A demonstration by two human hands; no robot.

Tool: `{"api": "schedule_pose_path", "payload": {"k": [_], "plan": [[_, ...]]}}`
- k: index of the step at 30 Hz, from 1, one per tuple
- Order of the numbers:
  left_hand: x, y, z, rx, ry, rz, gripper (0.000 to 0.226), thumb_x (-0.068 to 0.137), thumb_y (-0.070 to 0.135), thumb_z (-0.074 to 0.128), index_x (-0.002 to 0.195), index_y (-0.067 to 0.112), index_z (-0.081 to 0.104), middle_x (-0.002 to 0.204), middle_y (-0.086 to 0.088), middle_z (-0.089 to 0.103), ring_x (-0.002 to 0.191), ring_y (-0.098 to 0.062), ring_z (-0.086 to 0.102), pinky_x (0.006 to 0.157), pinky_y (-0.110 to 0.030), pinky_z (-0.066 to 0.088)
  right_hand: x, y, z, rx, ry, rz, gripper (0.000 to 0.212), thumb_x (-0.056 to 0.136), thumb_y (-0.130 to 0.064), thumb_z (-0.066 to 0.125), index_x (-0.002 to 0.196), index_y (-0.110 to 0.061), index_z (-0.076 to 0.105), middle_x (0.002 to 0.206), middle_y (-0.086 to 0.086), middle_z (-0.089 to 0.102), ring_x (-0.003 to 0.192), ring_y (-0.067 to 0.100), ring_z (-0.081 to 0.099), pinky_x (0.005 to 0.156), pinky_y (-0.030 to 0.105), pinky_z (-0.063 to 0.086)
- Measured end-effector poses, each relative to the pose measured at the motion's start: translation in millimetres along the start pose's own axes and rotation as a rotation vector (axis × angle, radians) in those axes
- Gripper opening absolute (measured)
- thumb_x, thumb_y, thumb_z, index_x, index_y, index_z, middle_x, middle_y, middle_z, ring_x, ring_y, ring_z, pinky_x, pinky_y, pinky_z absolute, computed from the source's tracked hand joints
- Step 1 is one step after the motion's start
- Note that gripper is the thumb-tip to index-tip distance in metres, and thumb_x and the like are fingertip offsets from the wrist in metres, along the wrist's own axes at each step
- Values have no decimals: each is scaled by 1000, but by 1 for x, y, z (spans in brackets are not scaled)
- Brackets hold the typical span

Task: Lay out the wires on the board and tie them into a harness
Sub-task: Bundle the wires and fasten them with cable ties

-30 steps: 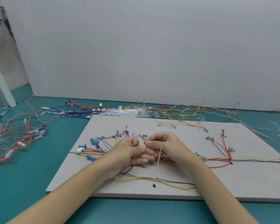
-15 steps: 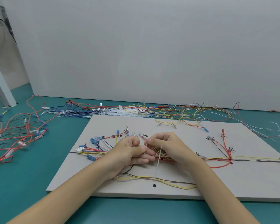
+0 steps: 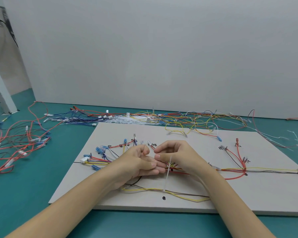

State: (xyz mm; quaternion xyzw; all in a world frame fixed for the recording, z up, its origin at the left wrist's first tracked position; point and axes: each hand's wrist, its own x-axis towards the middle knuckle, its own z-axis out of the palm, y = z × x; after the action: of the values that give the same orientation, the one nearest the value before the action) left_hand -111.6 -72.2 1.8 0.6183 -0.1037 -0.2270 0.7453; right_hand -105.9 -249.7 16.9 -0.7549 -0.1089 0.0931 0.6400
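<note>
A pale grey board (image 3: 187,134) lies on the teal table with coloured wires laid across it. The wire bundle (image 3: 230,170) runs left to right through the board's middle, fanning out into blue and white connectors (image 3: 100,150) on the left. My left hand (image 3: 136,162) and my right hand (image 3: 177,153) meet over the bundle at the centre, fingertips touching. A white zip tie (image 3: 168,174) hangs down from my right hand's pinched fingers. My left hand's fingers curl around the bundle, which is hidden beneath both hands.
Loose red and black wires (image 3: 15,143) sprawl on the table at the left. A tangle of blue, yellow and red wires and white zip ties (image 3: 144,117) lies along the wall behind the board. Yellow and brown wires (image 3: 179,193) loop near the board's front edge.
Both hands stay at the same spot over the bundle. The fingers have shifted only slightly and the zip tie still hangs from my right hand.
</note>
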Motion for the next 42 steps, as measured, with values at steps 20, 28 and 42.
{"api": "schedule_pose_path", "payload": {"k": [20, 28, 42], "plan": [[-6, 7, -2, 438, 173, 125, 8, 82, 16, 76, 82, 8, 77, 63, -8, 71, 58, -15, 68, 46, -20, 50, -5, -6, 2, 9, 63, -81, 21, 76, 9, 72, 73, -9, 62, 65, 6, 65, 58, 17, 51, 55, 26, 36], [-4, 5, -4, 426, 157, 93, 7, 80, 9, 76, 74, 11, 76, 60, -7, 69, 52, -12, 63, 45, -18, 47, -4, -5, 6, 64, 56, -99, 22, 77, 12, 70, 75, -7, 61, 66, 6, 62, 70, 25, 49, 55, 28, 34], [-1, -2, -5, 713, 256, 261, 5, 78, 15, 78, 74, 15, 76, 58, 4, 68, 40, 3, 49, 43, -10, 36, 0, 6, 8, -58, 25, -78, 9, 83, -5, 73, 77, -10, 68, 67, 3, 68, 63, 13, 61, 60, 19, 48]]}}
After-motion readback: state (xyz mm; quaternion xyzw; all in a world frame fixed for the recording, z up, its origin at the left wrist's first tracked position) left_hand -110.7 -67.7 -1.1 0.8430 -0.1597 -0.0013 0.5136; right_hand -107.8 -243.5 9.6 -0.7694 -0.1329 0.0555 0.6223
